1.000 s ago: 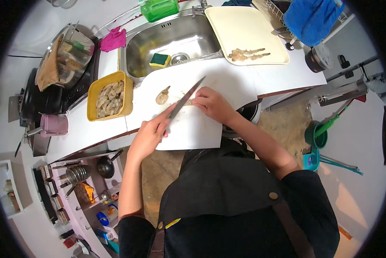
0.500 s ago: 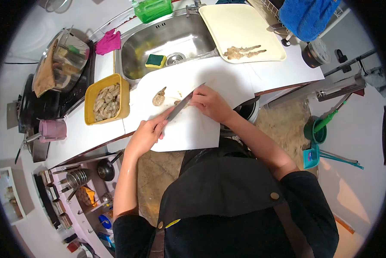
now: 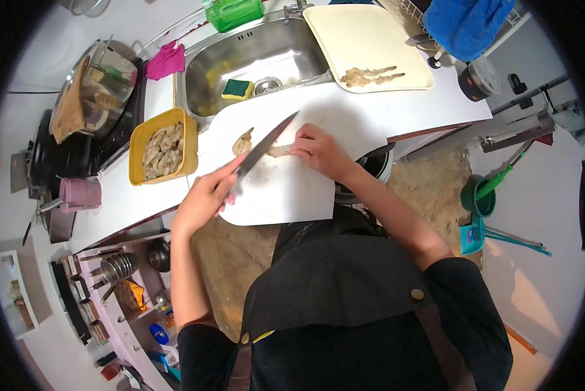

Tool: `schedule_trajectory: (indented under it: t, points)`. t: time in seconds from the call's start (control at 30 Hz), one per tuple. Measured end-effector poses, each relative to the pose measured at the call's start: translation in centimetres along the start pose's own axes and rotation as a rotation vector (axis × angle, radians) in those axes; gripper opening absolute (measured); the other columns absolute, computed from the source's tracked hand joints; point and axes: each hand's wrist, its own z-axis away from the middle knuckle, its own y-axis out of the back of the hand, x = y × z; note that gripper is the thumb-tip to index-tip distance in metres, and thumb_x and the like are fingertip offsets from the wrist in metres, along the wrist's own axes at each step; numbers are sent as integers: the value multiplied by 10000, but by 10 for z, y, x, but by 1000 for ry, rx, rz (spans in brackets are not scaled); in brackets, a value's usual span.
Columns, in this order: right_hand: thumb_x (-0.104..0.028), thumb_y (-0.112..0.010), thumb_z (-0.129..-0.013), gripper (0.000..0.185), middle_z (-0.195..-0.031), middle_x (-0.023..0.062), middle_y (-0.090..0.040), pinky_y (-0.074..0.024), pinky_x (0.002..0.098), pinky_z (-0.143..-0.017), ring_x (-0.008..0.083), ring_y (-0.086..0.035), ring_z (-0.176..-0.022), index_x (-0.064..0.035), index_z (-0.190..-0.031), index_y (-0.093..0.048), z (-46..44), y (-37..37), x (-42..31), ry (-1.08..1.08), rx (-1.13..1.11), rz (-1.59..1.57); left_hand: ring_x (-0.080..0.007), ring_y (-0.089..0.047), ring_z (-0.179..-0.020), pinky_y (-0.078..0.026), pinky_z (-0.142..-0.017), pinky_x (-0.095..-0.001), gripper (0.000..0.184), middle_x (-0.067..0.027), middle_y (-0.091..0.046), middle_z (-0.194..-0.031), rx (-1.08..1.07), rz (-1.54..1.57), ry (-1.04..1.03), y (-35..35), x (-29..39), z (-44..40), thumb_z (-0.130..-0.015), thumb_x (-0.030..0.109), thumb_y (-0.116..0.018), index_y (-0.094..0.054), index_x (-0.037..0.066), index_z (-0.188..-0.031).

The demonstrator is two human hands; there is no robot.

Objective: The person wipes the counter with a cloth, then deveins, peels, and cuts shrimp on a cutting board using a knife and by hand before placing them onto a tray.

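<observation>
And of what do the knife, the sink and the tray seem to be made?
Knife: grey metal blade, probably steel, with a smooth, dull sheen.
Sink: satin metal, likely stainless steel, with soft, blurred reflections.
Tray: perhaps plastic, smooth and cream-coloured, with rounded corners.

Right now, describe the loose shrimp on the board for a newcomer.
Find the steel sink, then the white cutting board in front of it. Left of the knife blade lies the loose shrimp. Its tail points sinkward, whereas the other shrimp stretches sideways to the right hand.
</observation>
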Motion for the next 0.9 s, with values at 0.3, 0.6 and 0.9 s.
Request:
schedule_trajectory:
  t: [0.3, 0.6, 0.9]
  points:
    - [-48, -690, -813, 71, -904, 86, -553, -478, 355, -694, 246, -578, -791, -25, -837, -628, 0, 0, -2, 4, -1, -17, -96, -431, -500, -448, -520, -277, 439, -30, -535, -605, -96, -47, -76, -25, 10, -41, -998, 199, -439, -472, 330, -1415]
    - [-44, -691, -807, 74, -909, 86, -567, -493, 361, -707, 257, -591, -803, -23, -835, -625, 0, -1, 0, 22, 1, -10, -76, -433, -545, -437, -524, -258, 436, -9, -487, -603, -109, -24, -53, -22, -5, -38, -996, 201, -455, -480, 335, -1410]
    - [-42, -700, -795, 69, -898, 78, -568, -494, 357, -723, 260, -589, -814, -32, -821, -637, 1, -1, 0, -6, 2, 20, -67, -445, -566, -427, -521, -239, 417, 11, -484, -626, -125, 63, -8, -19, -30, -17, -1005, 202, -469, -490, 281, -1414]
